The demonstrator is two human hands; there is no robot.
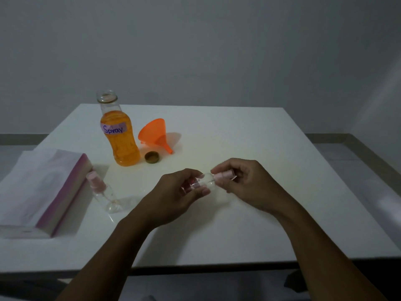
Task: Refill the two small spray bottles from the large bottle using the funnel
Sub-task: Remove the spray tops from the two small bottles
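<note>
A small clear spray bottle (204, 181) lies sideways between both hands above the table's middle. My left hand (173, 194) grips its clear body; my right hand (245, 183) pinches its pink spray cap (223, 176). A second small spray bottle (104, 193) with a pink cap stands at the left, empty-looking. The large bottle (120, 135), uncapped and holding orange liquid, carries a label reading "Spray". Its brown cap (153, 157) rests beside it. An orange funnel (156, 133) lies on its side to the right of the large bottle.
A pink and white tissue pack (43, 190) lies at the left side of the white table (260, 148). The table's front edge runs just below my forearms. A grey wall stands behind.
</note>
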